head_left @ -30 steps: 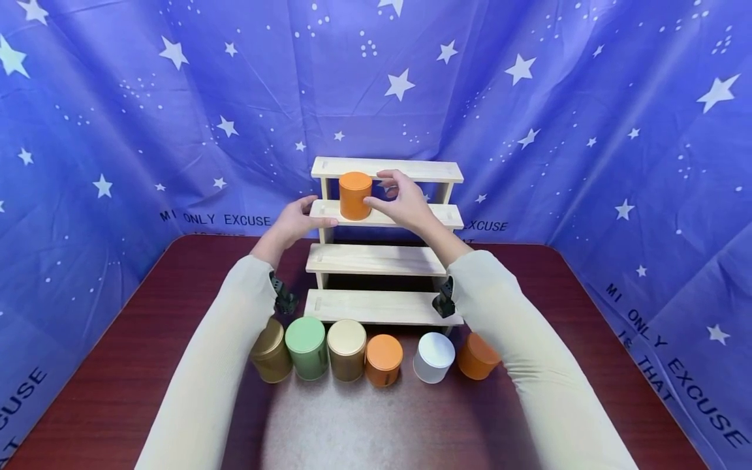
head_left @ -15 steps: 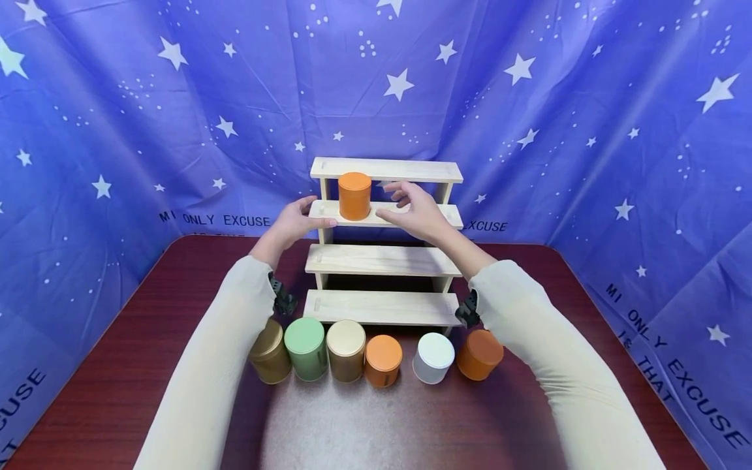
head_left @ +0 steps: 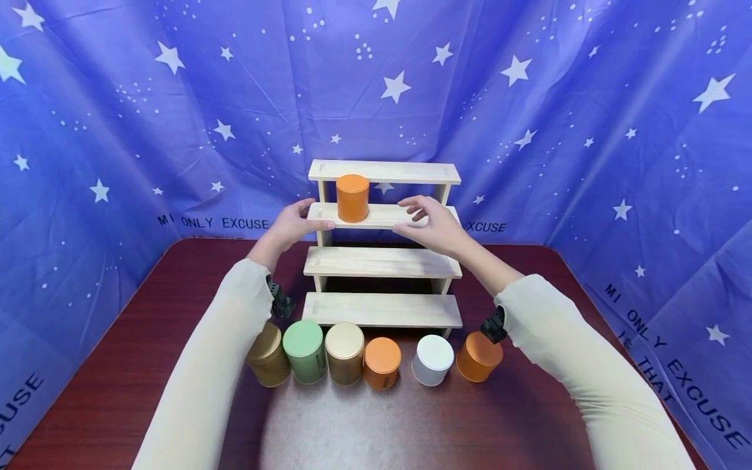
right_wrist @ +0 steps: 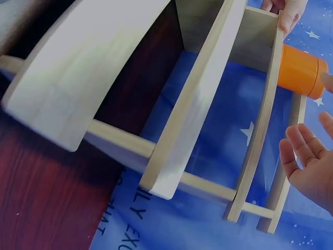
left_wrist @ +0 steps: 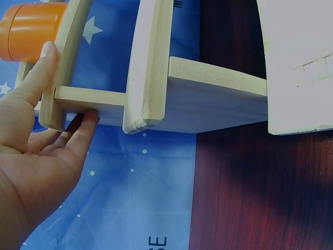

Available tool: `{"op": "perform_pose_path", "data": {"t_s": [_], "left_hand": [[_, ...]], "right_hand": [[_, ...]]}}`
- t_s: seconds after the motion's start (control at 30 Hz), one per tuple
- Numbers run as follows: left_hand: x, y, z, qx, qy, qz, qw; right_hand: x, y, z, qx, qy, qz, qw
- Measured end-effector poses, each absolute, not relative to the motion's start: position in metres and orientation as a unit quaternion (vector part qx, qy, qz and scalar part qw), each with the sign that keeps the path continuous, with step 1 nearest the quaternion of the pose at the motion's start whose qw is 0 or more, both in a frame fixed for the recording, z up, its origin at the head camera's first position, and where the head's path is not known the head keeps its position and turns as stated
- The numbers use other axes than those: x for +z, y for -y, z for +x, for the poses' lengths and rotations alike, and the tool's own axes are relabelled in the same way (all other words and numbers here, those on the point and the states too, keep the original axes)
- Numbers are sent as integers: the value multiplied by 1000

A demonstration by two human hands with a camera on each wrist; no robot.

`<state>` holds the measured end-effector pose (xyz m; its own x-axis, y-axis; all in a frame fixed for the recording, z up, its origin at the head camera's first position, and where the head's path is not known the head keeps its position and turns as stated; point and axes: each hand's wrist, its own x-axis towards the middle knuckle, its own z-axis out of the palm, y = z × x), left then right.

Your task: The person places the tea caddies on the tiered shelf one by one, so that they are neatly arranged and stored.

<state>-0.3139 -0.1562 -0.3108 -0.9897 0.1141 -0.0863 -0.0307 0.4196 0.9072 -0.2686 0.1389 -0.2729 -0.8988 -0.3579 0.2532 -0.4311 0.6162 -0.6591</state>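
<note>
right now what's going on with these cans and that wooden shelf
A person's left hand holds the left end of the wooden shelf, at its second board from the top. An orange can stands upright on that board. The right hand is to the can's right, apart from it and holding nothing. Six more cans stand in a row on the table in front of the shelf.

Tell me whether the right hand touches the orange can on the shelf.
Apart: the head view shows bare shelf between the right hand and the orange can.
</note>
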Motion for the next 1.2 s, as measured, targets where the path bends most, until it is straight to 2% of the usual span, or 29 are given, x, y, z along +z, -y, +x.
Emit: {"op": "perform_pose_path", "data": {"t_s": [1.2], "left_hand": [[-312, 156, -315, 543, -836, 21, 72]], "right_hand": [[-313, -213, -199, 296, 920, 256, 21]]}}
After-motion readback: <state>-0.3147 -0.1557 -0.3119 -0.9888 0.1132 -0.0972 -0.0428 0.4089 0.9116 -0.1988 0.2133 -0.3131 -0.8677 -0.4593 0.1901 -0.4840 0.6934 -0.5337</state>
